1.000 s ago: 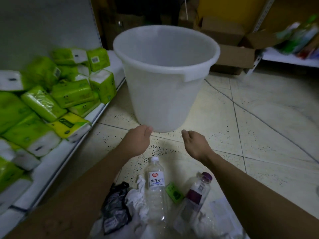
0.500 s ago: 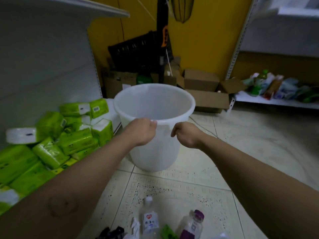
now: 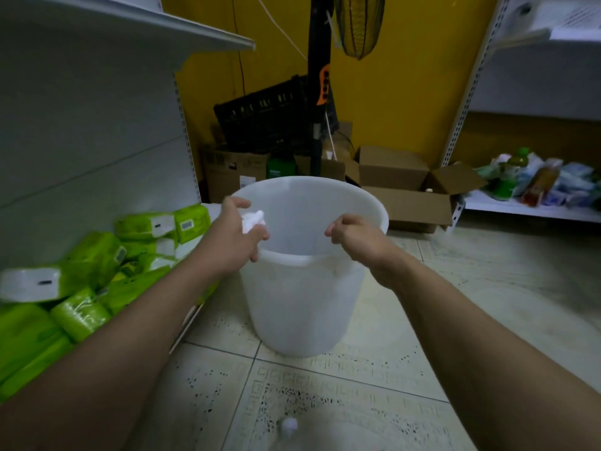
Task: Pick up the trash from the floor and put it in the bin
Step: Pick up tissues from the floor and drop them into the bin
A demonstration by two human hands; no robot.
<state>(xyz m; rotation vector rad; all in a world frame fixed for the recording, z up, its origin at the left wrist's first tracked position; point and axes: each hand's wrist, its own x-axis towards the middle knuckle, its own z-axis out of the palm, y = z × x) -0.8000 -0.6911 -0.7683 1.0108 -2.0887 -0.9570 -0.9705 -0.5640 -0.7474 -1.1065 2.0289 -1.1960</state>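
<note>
Head view: left hand (image 3: 240, 237) pinches one white wad (image 3: 252, 220) over one white bin (image 3: 302, 304); right hand (image 3: 357, 237) curls alongside, its hold unclear.

Dim, flat indoor light — soft shadows, edges bowed by the wide lens, left hand (image 3: 237, 242) slightly motion-blurred

White bin (image 3: 302, 304) stands upright; crumpled white paper (image 3: 253, 220) over its left rim.
</note>
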